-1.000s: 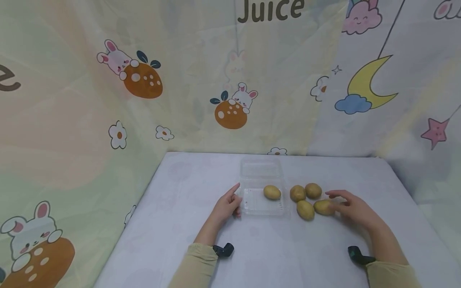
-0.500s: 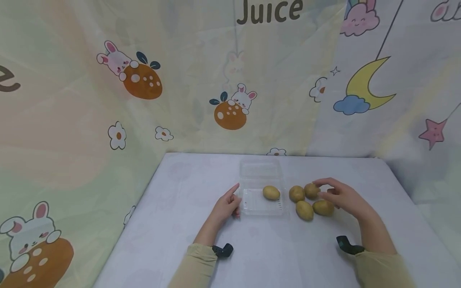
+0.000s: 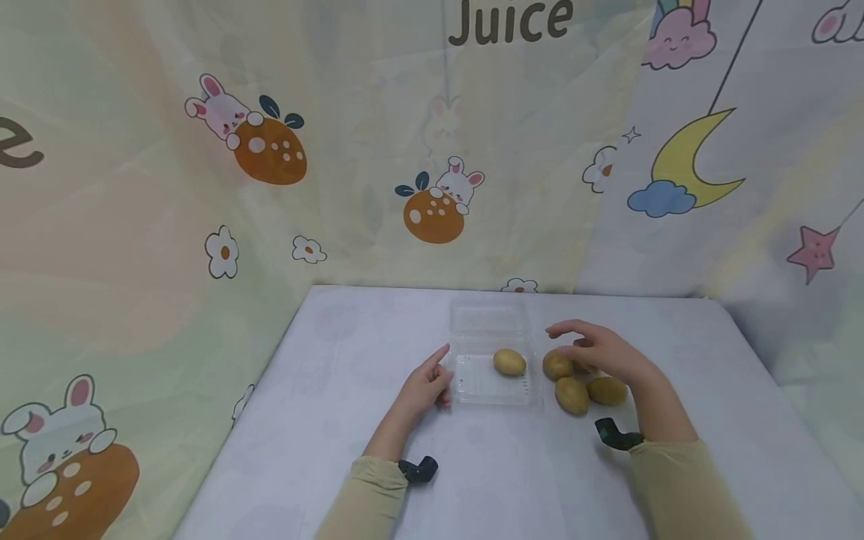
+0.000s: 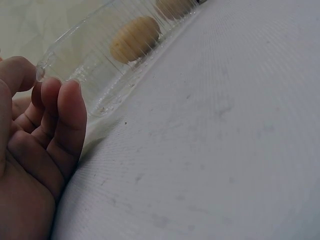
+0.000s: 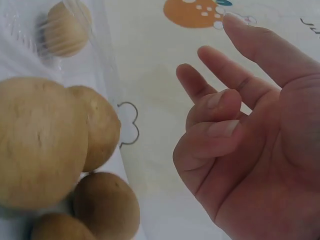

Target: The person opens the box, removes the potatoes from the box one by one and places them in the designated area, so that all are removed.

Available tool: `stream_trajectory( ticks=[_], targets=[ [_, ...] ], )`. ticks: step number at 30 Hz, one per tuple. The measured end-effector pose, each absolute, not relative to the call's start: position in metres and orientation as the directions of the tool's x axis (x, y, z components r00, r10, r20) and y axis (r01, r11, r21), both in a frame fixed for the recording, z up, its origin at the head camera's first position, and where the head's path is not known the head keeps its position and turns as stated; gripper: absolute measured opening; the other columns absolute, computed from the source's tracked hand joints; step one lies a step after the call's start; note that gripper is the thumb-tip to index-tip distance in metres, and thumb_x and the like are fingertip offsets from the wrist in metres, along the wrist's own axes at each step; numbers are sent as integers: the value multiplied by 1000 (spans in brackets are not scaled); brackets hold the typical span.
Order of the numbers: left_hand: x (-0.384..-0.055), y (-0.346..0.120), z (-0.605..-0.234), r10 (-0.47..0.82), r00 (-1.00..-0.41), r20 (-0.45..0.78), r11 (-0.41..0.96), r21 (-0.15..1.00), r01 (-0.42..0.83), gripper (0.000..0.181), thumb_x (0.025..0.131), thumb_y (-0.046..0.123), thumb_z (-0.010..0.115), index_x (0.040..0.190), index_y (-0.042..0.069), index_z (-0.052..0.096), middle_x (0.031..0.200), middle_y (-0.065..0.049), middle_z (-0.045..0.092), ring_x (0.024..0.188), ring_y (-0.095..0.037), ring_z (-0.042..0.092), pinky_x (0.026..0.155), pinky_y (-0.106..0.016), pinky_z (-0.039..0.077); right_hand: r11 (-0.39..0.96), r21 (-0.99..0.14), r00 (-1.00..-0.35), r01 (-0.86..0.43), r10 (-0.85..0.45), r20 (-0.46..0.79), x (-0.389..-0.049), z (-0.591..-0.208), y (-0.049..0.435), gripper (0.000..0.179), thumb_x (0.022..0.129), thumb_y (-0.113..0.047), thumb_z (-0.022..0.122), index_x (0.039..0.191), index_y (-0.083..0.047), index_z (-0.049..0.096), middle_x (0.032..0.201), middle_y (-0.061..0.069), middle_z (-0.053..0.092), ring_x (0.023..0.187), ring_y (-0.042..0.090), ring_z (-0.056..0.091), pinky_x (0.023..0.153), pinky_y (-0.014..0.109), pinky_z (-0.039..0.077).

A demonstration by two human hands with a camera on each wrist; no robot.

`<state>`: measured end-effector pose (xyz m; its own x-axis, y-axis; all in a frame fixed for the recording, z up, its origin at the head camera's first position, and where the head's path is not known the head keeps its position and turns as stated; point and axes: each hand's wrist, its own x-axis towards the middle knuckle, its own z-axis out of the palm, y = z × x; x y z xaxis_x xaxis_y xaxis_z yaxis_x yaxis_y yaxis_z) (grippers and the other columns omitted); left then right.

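Observation:
A clear plastic box [image 3: 489, 401] lies with its lid [image 3: 489, 316] folded back, and one potato [image 3: 509, 362] inside it. Beside the box several loose potatoes are grouped, among them a front one [image 3: 572, 395] and a right one [image 3: 607, 391]. My left hand [image 3: 425, 386] is at the box's left side, index finger stretched along it, thumb and curled fingers holding the rim [image 4: 41, 72]. My right hand [image 3: 601, 352] hovers over the back potatoes with bent, spread fingers and nothing in them. It partly hides a back potato, seen in the right wrist view [image 5: 107, 206].
Everything stands on a white-covered table [image 3: 364, 337]. A printed cloth wall [image 3: 358, 150] rises behind its back edge and along the sides. Each wrist carries a small black camera, left [image 3: 418, 469] and right [image 3: 617, 435].
My right hand has moved left, from beside the right potato, past the back right one, to above the back potatoes. My left hand and the box have stayed put.

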<state>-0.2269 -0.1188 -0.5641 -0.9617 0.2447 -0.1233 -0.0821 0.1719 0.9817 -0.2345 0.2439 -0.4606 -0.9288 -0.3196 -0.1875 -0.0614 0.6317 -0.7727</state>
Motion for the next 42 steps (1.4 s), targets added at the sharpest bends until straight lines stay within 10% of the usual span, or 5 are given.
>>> stream_trajectory(
  ticks=[11,20,42],
  targets=[
    [-228,-119,-565,249,-961,-118,183,980,-73,60,97,28,63,151,34,39,77,-2,57,61,-16,60,63,-34,60,652,-755,-854,-69,-430,-292,-252,-461,212,41,90,-49,68,128,-39,58,64,8,48,52,29,45,57,39,47],
    [-228,-119,-568,247,-962,-116,187,980,-70,60,97,28,62,151,35,38,77,-1,57,61,-16,60,62,-34,60,644,-765,-810,-29,-464,-360,-262,-467,196,41,95,-27,65,134,-21,57,129,4,59,55,20,50,53,29,44],
    [-228,-119,-567,256,-961,-102,172,983,-59,59,97,26,62,151,34,39,77,-3,57,62,-17,61,61,-35,59,716,-694,-788,-72,-468,-401,-265,-473,150,42,91,-15,67,132,-23,61,107,5,62,56,19,51,59,32,48]
  ],
)
